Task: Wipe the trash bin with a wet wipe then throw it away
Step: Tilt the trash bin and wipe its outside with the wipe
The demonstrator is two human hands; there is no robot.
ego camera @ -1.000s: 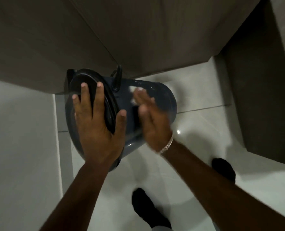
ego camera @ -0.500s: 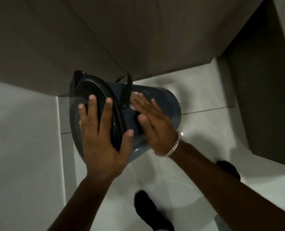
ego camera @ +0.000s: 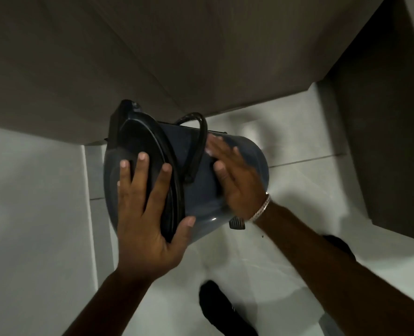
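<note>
A dark blue pedal trash bin [ego camera: 201, 190] is held tilted on its side above the floor, its black lid [ego camera: 150, 151] facing left and its black wire handle [ego camera: 196, 141] hanging loose. My left hand [ego camera: 148, 209] is spread flat over the lid and rim, gripping the bin. My right hand [ego camera: 237, 180] presses flat on the bin's side wall. A sliver of white wet wipe [ego camera: 207, 150] shows under its fingertips; the rest is hidden beneath the palm. The bin's foot pedal [ego camera: 237, 223] pokes out below my right wrist.
Brown wooden cabinet fronts [ego camera: 152, 57] rise behind the bin, with a dark panel [ego camera: 382, 141] at the right. Pale floor tiles [ego camera: 298, 238] lie below. My feet in dark shoes [ego camera: 223, 309] stand under the bin, and a white ledge [ego camera: 31, 214] runs along the left.
My right hand has slid down and back along the bin's side with the wipe. The bin has turned a little, bringing the pedal into sight. My left hand keeps its hold on the lid.
</note>
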